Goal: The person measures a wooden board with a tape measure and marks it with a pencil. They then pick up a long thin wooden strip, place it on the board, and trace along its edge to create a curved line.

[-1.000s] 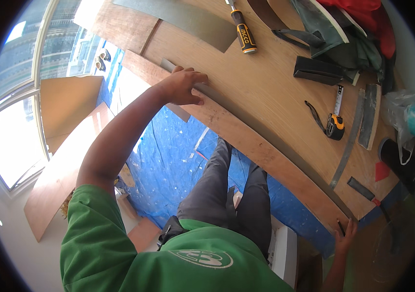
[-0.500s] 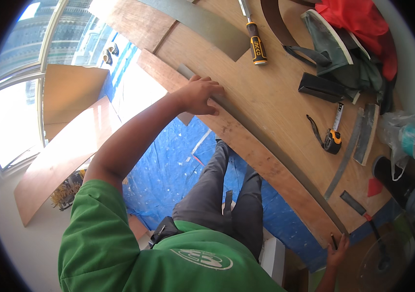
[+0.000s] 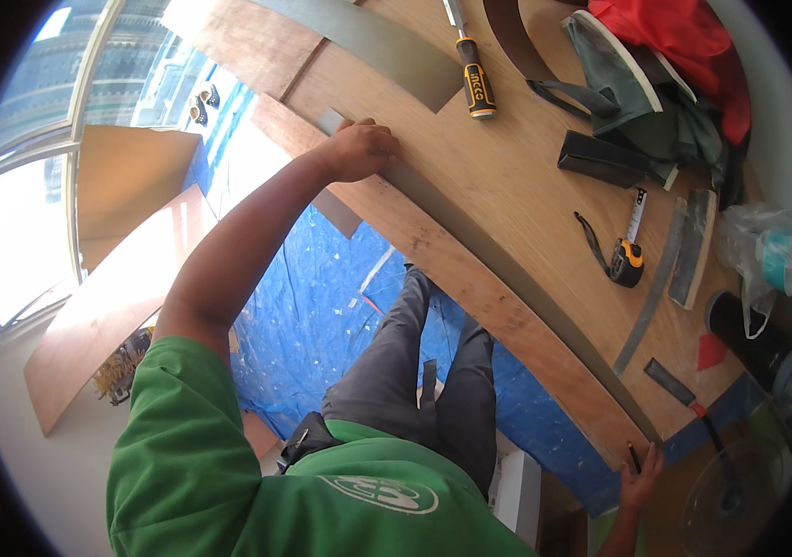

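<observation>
Clear bag (image 3: 742,227): teal roll (image 3: 779,263) inside | hands (image 3: 357,151): at wooden strip (image 3: 498,311)

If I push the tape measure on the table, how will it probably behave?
The tape measure would probably slide rather than roll, since it looks blocky. Its extended blade looks thin, so may flex. The dark strap lies curved, so it likely trails limply.

The left arm (image 3: 229,246) reaches out from the near left toward the far side, bent at the elbow. The left hand (image 3: 359,151) is back upward, fingers curled, its thumb hard to make out. The right hand (image 3: 641,479) is at the near right, fingers pointing far, thumb on their left. Only part of the right forearm (image 3: 620,533) shows.
</observation>
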Available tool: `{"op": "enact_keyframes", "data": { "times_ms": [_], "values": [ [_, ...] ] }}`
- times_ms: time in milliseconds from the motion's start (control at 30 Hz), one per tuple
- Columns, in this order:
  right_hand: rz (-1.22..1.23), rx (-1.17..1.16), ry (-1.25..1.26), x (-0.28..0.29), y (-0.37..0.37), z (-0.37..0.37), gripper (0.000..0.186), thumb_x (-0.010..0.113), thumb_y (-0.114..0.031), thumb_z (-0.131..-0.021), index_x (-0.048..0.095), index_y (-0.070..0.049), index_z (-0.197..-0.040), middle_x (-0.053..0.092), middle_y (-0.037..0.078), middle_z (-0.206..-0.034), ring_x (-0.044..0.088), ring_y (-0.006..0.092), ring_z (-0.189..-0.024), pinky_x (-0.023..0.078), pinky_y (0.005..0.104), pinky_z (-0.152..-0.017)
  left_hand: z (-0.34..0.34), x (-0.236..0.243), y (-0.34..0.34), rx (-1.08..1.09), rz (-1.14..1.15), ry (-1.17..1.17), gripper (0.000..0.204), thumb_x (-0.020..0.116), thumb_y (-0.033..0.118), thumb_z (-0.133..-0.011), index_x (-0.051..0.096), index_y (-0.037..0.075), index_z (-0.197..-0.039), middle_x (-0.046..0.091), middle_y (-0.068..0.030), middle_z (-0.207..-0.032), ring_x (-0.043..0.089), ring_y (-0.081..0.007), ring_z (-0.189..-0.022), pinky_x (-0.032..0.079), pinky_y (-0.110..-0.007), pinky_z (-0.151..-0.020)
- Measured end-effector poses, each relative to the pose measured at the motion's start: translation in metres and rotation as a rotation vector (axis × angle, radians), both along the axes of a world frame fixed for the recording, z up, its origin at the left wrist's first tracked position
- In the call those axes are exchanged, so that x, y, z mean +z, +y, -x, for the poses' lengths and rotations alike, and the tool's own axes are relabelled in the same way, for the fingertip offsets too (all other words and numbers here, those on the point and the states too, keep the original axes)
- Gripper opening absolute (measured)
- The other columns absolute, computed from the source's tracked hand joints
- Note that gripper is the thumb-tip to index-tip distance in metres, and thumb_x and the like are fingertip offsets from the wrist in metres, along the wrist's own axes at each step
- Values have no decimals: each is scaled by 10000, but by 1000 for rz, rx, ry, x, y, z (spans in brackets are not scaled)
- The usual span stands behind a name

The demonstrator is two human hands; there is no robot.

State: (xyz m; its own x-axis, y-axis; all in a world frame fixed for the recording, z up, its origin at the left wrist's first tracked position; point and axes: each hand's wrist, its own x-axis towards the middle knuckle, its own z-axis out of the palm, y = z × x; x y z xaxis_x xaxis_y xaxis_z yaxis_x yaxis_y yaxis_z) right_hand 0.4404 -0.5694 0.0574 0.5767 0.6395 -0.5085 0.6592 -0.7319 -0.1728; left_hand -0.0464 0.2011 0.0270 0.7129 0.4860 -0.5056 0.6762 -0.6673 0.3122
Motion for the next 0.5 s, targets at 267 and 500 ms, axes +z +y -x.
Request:
{"op": "enact_keyframes", "data": {
  "times_ms": [267,500],
  "values": [
    [38,38,-90,7,15,4,895,863,-129,-758,472,-104,-1563,466,255,-1532,528,470,-1370,508,512,-1084,8,-11,3,29,-74,-202,134,714,154,-934,745,103,-1055,699,-66,-1049,636,-312,-1115,461,-478,-1014],
    [130,16,-122,11,35,9,857,885,-224,-754,502,-167,-1520,510,161,-1508,567,411,-1338,559,496,-1032,48,-26,30,57,-68,-194,120,642,39,-946,672,32,-1062,670,-106,-1040,602,-307,-1084,457,-413,-994]
  ]
}}
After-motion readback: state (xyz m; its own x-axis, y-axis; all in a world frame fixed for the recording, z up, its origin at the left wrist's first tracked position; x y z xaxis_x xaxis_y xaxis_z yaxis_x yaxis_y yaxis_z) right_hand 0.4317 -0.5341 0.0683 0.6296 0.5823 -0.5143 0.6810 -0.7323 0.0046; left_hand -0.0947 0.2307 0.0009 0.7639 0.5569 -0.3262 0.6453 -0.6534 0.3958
